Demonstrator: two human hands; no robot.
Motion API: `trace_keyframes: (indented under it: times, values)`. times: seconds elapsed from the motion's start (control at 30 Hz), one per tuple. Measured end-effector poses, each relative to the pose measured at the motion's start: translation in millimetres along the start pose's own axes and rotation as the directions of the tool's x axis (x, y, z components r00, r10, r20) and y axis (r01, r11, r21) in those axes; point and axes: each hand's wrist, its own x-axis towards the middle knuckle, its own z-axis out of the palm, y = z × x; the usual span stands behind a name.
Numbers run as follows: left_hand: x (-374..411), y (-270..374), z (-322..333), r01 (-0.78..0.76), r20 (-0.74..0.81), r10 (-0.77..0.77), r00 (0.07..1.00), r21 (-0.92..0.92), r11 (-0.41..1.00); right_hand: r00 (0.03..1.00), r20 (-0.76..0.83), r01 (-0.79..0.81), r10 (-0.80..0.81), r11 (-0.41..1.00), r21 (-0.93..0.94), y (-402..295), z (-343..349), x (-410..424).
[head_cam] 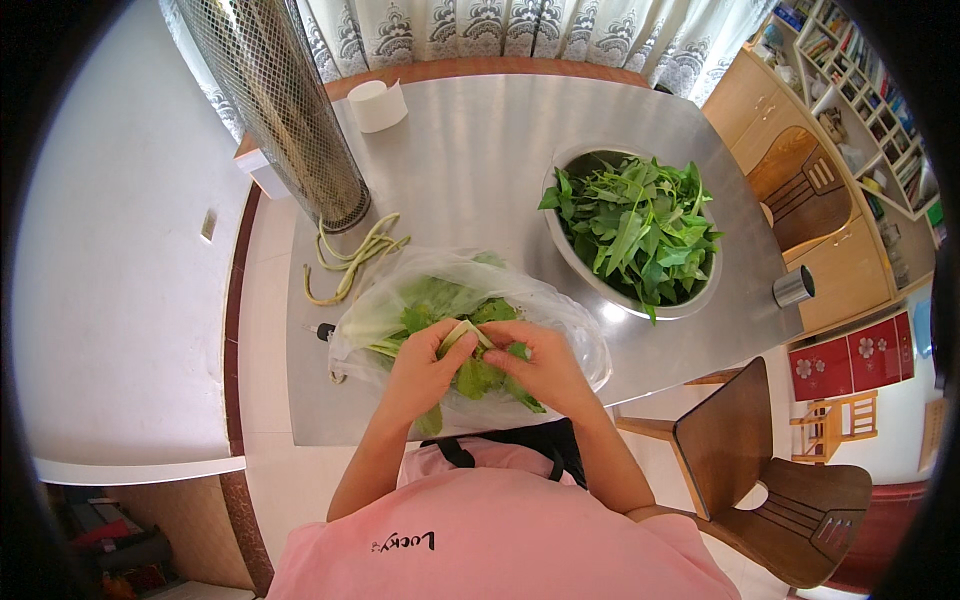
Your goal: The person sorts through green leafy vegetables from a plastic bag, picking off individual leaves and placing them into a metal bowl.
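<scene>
Over a clear plastic bag (566,319) of leafy greens (480,379), my left hand (431,360) and my right hand (536,360) meet, both gripping a pale green stem (466,330) that is bent between the fingers. More leaves and stalks lie inside the bag, seen blurred through the film. Long yellowish-green beans (349,262) lie loosely behind the bag on the left. A large metal bowl (555,232) heaped with green leaves (637,225) stands to the right of the bag. The black handle of some tool (325,331) shows at the bag's left edge.
The metal-topped table (465,187) also bears a tall mesh cylinder (300,127) at the left, a roll of white paper (377,106) at the back and a metal cup (793,286) near the right edge. A wooden chair (727,442) stands at the front right.
</scene>
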Motion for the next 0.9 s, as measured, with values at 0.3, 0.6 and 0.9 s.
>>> trace_keyframes:
  times: [0.3, 0.6, 0.9]
  values:
    - [-6.7, 4.0, -14.0, 0.034, 0.346, 0.025, 0.938, -0.163, 0.986, 0.901, -0.417, 0.013, -0.121, 0.967, -0.253, 18.5, -16.1, 8.2]
    - [4.6, 2.2, 16.1, 0.18, 0.091, -0.158, 0.983, -0.609, 0.773, 0.991, 0.051, -0.131, 0.121, 0.939, 0.319, 6.1, 15.9, 2.1]
    - [13.7, 3.6, 32.1, 0.197, 0.162, -0.112, 0.98, -0.827, 0.527, 0.993, 0.02, -0.113, 0.115, 0.903, 0.415, 3.4, 20.5, 10.1]
